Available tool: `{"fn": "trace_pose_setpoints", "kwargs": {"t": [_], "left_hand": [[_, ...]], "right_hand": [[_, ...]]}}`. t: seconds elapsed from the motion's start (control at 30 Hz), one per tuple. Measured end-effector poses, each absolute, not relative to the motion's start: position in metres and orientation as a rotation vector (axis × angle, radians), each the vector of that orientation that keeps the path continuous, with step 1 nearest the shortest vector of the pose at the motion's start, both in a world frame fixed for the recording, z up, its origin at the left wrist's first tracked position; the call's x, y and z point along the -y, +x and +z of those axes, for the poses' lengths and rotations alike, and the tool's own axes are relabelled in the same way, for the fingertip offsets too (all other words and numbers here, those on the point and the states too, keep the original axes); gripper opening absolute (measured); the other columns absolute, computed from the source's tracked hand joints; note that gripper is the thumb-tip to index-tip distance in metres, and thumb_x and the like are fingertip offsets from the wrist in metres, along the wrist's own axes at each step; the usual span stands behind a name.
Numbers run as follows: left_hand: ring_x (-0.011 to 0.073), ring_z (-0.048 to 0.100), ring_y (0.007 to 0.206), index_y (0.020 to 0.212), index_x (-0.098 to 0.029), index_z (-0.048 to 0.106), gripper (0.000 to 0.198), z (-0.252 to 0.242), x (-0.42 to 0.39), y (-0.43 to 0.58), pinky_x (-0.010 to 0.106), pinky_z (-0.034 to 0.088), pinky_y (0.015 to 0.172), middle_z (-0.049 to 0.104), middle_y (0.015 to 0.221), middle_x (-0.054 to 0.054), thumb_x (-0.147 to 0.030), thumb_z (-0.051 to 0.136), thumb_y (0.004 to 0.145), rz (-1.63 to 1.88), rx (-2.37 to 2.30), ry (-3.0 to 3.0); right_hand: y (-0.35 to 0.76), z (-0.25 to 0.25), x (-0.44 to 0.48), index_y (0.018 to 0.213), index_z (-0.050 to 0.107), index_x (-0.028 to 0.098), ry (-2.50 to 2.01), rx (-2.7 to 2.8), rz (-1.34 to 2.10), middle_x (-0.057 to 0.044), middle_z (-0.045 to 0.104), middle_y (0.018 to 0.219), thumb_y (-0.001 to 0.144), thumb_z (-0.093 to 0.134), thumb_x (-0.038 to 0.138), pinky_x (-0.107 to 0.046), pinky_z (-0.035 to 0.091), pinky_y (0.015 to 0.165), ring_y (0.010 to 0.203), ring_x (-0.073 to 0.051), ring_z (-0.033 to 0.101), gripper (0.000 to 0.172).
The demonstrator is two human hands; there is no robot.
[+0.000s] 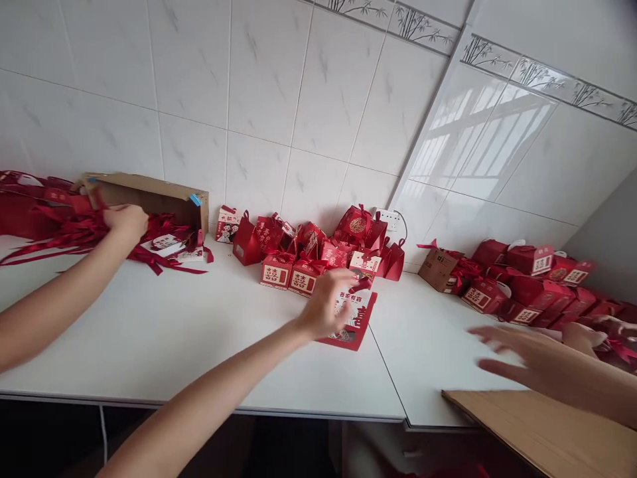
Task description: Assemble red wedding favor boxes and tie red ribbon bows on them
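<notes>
My left hand [127, 222] is among dark red ribbons [74, 229] that spill from an open cardboard box [149, 189]. Its fingers are closed, and a strip of ribbon stands up at the fingertips. A white tag [163, 244] lies just right of that wrist. Over the middle of the table hovers my right hand [326, 305], its fingers loosely bent and apart, slightly blurred, with nothing visible in them. Beneath it lies a flat red-and-white printed piece [355, 318], partly covered by the hand. Small red gift boxes [276, 272] with ribbon bows stand just behind.
Another person's hand [537, 355] reaches in from the right, and more hands [587, 338] work at the far right. Red gift boxes [535, 292] are heaped there beside a small brown carton [438, 269]. A cardboard sheet [547, 425] lies at the front right. A socket [391, 219] is on the tiled wall.
</notes>
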State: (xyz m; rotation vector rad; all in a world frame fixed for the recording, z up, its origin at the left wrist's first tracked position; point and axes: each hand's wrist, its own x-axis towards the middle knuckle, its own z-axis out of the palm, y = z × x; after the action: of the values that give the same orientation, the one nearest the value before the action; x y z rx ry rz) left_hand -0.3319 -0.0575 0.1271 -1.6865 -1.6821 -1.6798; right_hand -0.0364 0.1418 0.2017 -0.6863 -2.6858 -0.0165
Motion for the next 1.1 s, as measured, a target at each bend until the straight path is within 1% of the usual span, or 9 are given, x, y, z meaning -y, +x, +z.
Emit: {"fn": "trace_pose_setpoints", "kwargs": {"t": [0.07,0.17,0.33,0.5,0.73,0.83,0.93,1.07,1.1], "left_hand": [[0.0261,0.047,0.124,0.116,-0.018,0.049,0.037,0.128,0.062,-0.354,0.046,0.034,0.107,0.054,0.127,0.013,-0.029,0.05,0.081,-1.795,1.855,-1.505],[0.0282,0.053,0.118,0.116,-0.017,0.051,0.041,0.121,0.062,-0.368,0.045,0.042,0.099,0.058,0.124,0.013,-0.039,0.054,0.082,-1.83,2.014,-1.525],[0.0214,0.065,0.094,0.097,-0.017,0.06,0.03,0.11,0.064,-0.37,0.032,0.052,0.082,0.07,0.098,0.005,-0.042,0.053,0.083,-1.767,2.132,-1.724],[0.0171,0.064,0.074,0.092,-0.017,0.058,0.019,0.125,0.073,-0.376,0.027,0.05,0.068,0.068,0.081,0.0,-0.031,0.055,0.079,-1.681,2.204,-1.741],[0.0162,0.064,0.077,0.083,-0.017,0.063,0.017,0.134,0.071,-0.38,0.025,0.05,0.068,0.069,0.08,0.002,-0.031,0.053,0.081,-1.668,2.078,-1.683],[0.0159,0.066,0.076,0.084,-0.019,0.063,0.013,0.123,0.07,-0.374,0.026,0.053,0.068,0.07,0.08,0.002,-0.027,0.054,0.082,-1.692,1.939,-1.597],[0.0158,0.065,0.069,0.082,-0.023,0.062,0.006,0.112,0.07,-0.366,0.026,0.053,0.061,0.069,0.075,0.0,-0.022,0.055,0.082,-1.686,1.75,-1.527],[0.0139,0.064,0.063,0.081,-0.022,0.061,0.008,0.107,0.073,-0.354,0.023,0.052,0.056,0.066,0.071,0.0,-0.015,0.059,0.078,-1.701,1.587,-1.459],[0.0128,0.063,0.061,0.08,-0.021,0.061,0.008,0.108,0.074,-0.35,0.021,0.051,0.054,0.065,0.069,0.0,-0.014,0.06,0.077,-1.711,1.568,-1.456]], "right_hand": [[-0.089,0.209,-0.125,0.11,0.066,0.024,-0.642,2.896,0.065,-0.015,0.066,0.114,0.073,0.062,0.05,-0.035,0.054,0.081,0.095,-0.027,0.068,0.045],[-0.169,0.213,-0.107,0.117,0.061,0.02,-0.595,2.887,0.202,-0.014,0.064,0.118,0.073,0.064,0.047,-0.037,0.053,0.083,0.101,-0.028,0.064,0.051],[-0.235,0.192,-0.094,0.079,0.068,0.021,-0.317,2.718,0.77,-0.004,0.072,0.079,0.074,0.064,0.035,-0.031,0.051,0.064,0.072,-0.021,0.066,0.016],[-0.255,0.161,-0.079,0.08,0.063,0.019,-0.262,2.468,0.956,-0.003,0.068,0.076,0.076,0.06,0.044,-0.027,0.048,0.06,0.069,-0.018,0.062,0.026],[-0.279,0.13,-0.057,0.06,0.052,0.019,-0.104,2.014,1.256,0.003,0.052,0.057,0.074,0.064,0.05,-0.023,0.037,0.051,0.053,-0.011,0.045,0.036],[-0.281,0.119,-0.048,0.059,0.051,0.019,-0.153,1.845,1.301,0.004,0.051,0.053,0.075,0.064,0.046,-0.022,0.036,0.048,0.049,-0.01,0.043,0.034],[-0.276,0.11,-0.041,0.062,0.053,0.019,-0.152,1.773,1.211,0.003,0.056,0.056,0.08,0.061,0.037,-0.021,0.041,0.05,0.051,-0.01,0.048,0.027],[-0.26,0.106,-0.039,0.08,0.056,0.021,0.09,1.863,0.977,0.001,0.063,0.071,0.08,0.06,0.022,-0.021,0.048,0.059,0.063,-0.012,0.059,0.005],[-0.256,0.106,-0.039,0.085,0.055,0.021,0.138,1.878,0.936,0.001,0.064,0.073,0.079,0.06,0.02,-0.021,0.049,0.06,0.064,-0.013,0.06,0.007]]}}
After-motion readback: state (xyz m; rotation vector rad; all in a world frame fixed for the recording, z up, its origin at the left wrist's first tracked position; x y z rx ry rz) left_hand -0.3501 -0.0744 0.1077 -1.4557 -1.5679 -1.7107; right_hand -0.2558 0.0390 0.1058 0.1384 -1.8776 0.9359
